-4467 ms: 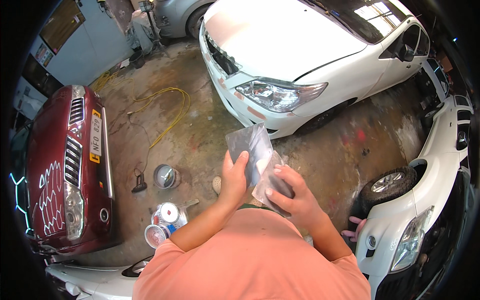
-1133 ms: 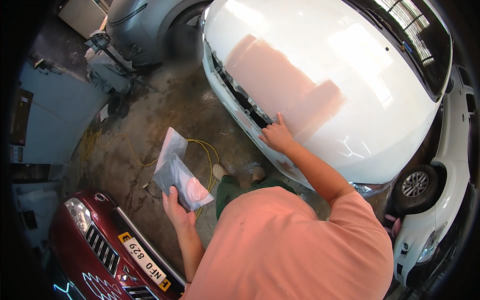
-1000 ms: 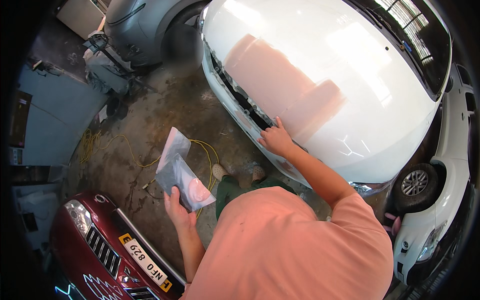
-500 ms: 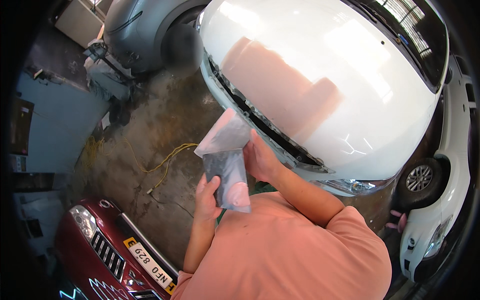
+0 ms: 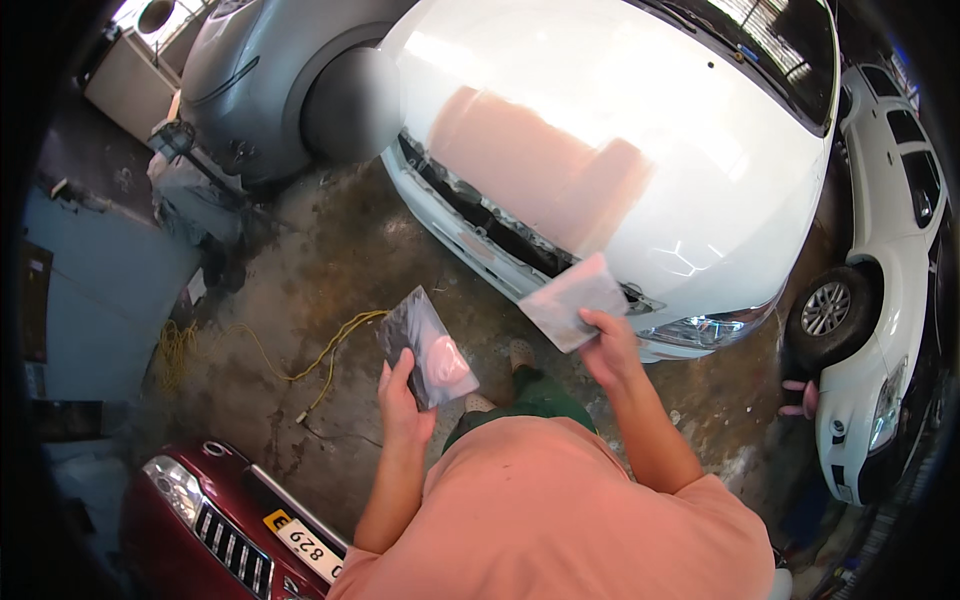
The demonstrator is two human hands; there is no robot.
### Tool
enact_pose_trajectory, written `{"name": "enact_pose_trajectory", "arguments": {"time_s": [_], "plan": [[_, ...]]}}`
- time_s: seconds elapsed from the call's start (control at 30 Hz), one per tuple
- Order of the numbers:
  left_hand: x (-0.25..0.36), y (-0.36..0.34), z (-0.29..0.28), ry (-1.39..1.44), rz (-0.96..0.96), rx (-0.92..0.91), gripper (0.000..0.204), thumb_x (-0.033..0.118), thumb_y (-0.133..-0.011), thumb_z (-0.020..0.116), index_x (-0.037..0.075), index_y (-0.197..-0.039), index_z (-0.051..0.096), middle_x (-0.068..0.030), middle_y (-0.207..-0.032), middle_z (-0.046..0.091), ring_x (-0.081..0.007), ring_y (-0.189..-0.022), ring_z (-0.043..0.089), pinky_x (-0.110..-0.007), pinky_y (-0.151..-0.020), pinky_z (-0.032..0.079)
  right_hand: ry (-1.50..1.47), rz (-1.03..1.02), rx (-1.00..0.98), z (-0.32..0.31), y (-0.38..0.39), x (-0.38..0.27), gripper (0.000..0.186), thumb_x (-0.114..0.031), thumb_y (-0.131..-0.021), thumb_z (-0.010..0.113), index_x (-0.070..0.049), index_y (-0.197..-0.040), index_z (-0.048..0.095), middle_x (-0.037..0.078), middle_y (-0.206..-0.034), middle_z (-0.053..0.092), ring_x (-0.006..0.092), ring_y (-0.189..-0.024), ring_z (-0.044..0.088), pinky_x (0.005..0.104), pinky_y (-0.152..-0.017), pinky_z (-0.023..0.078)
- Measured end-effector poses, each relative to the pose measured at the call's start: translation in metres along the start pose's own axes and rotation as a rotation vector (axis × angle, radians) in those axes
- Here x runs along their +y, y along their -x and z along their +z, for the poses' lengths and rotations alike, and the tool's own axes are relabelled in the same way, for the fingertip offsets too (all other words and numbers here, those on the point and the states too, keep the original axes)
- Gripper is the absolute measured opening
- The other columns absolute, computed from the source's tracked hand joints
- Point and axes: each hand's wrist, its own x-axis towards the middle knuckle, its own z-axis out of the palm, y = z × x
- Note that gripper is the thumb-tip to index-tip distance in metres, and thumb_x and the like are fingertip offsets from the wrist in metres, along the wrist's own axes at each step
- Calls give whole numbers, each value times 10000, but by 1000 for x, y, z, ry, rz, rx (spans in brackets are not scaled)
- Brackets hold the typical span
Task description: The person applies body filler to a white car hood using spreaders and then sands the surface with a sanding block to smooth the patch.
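Note:
My left hand [image 5: 405, 408] is closed on the edge of a dark flat plate [image 5: 408, 328], thumb on top. A glossy lump of pink putty [image 5: 446, 364] sits on that plate. Farther right, my right hand [image 5: 613, 355] grips a thin, square-cornered spreader [image 5: 572, 300], greyish and smeared with pale pink. The two flat pieces are apart. In front of me is a white car's hood [image 5: 720, 190] with a dull pink filler patch [image 5: 540, 165]. The spreader overlaps the hood's front edge in view; whether it touches cannot be told.
A dark red car [image 5: 215, 520] stands at the lower left, a silver car [image 5: 250, 90] at the upper left. Another white vehicle [image 5: 865, 340] is at the right. A yellow cord [image 5: 330, 345] lies on the stained floor [image 5: 300, 250].
My right hand has moved right with the spreader, away from the plate, which it was overlapping before. The left hand still holds the plate, now tilted differently. The view has shifted slightly.

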Motion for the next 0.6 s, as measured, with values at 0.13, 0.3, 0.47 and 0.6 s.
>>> {"name": "enact_pose_trajectory", "arguments": {"time_s": [0.13,0.3,0.47,0.6], "plan": [[23,1,13,66,152,-40,413,214,-1066,538,31,-1431,474,-102,-1355,596,-244,-1234,596,-415,-1071,470,1154,-790,-285,60,69,-28,467,-21,-883,653,-103,-1342,625,104,-1327,600,283,-1207,582,431,-1042,449],[52,30,58,-29,521,-147,456,197,-1068,521,-18,-1456,419,-139,-1408,538,-242,-1277,541,-390,-1100,421,1753,-1424,-479,132,112,-31,465,-77,-819,687,-259,-1247,704,58,-1308,595,265,-1214,555,477,-1036,424],[63,51,66,-170,739,-154,488,182,-1057,525,-48,-1465,387,-166,-1417,519,-249,-1284,525,-394,-1100,416,1768,-1539,-471,151,119,-24,463,-70,-820,676,-278,-1233,710,11,-1283,606,247,-1209,552,501,-1057,409],[53,55,59,-266,807,-108,509,193,-1060,531,-75,-1464,375,-186,-1427,510,-250,-1291,515,-392,-1102,408,1752,-1393,-610,150,122,-9,529,-22,-787,669,-270,-1254,701,15,-1274,608,241,-1205,557,511,-1069,405]]}}
